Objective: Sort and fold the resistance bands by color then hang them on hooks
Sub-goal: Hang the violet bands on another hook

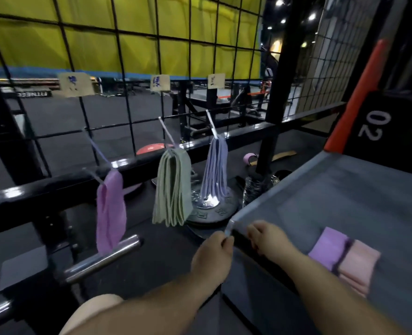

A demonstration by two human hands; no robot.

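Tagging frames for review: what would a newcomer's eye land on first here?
Three bundles hang in a row from the grid: purple bundle left, green bundle middle, lavender bundle right. Low centre, the left hand pinches a pale piece at the corner of the platform, with the right hand beside it. A folded purple band and pink band lie side by side on the platform's right.

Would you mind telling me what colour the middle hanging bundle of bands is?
The middle bundle is pale grey-green; the head view shows it.
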